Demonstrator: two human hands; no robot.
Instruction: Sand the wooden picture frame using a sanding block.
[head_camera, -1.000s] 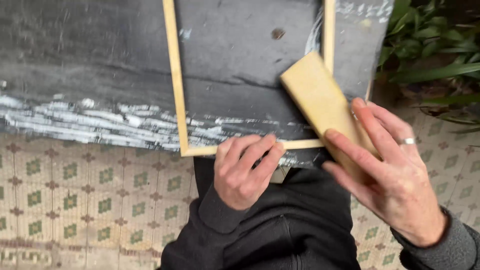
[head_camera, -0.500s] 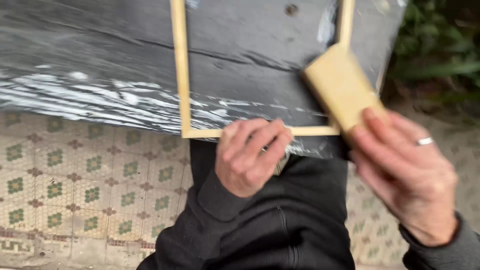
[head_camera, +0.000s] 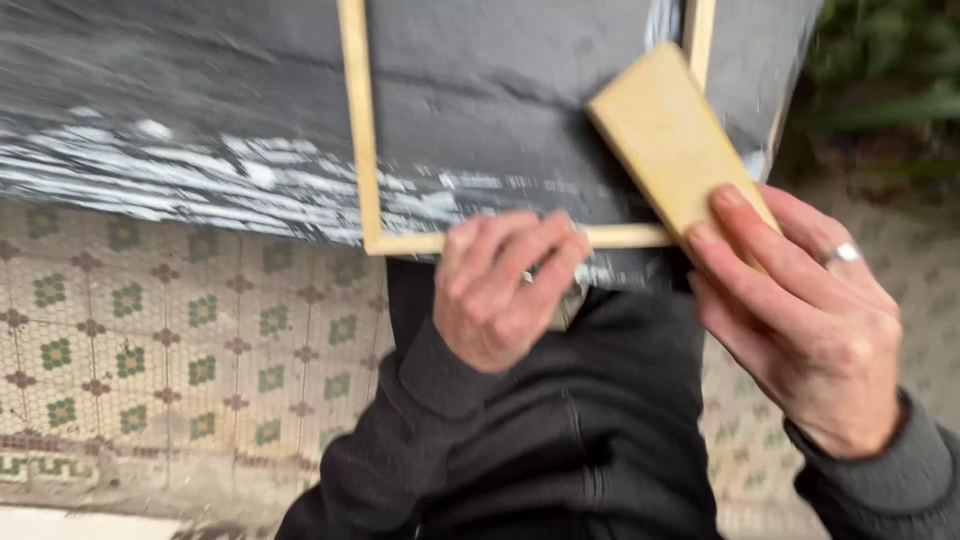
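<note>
A thin pale wooden frame (head_camera: 356, 130) lies on a dark table covered in black plastic sheet (head_camera: 180, 90). My left hand (head_camera: 500, 290) grips the frame's near rail at the table edge, fingers curled over it. My right hand (head_camera: 800, 320), with a ring on one finger, holds a tan rectangular sanding block (head_camera: 672, 140) tilted against the frame's near right corner. The frame's far side runs out of view at the top.
White paint smears (head_camera: 200, 180) streak the table's near edge. Below is a tiled floor (head_camera: 150, 340) with green and brown flower patterns. Green plants (head_camera: 890, 80) stand at the upper right. My dark-clothed lap fills the lower middle.
The block has slid slightly along the frame's right corner, and my right hand shifted with it. My left hand keeps its grip on the near rail. The view has shaken slightly.
</note>
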